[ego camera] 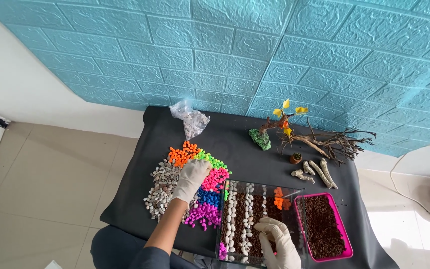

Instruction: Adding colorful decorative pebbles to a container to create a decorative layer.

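Observation:
My left hand, in a white glove, rests palm down on the heap of coloured pebbles, over the green and pink ones; whether it grips any is hidden. My right hand, also gloved, is inside the glass tank, fingers curled on the brown gravel beside rows of white pebbles. A small patch of orange pebbles lies at the tank's far side.
A pink tray of brown gravel stands right of the tank. A branch with yellow leaves, a green rock, pale wood pieces and a clear bag of stones lie on the black table. The teal brick wall stands behind.

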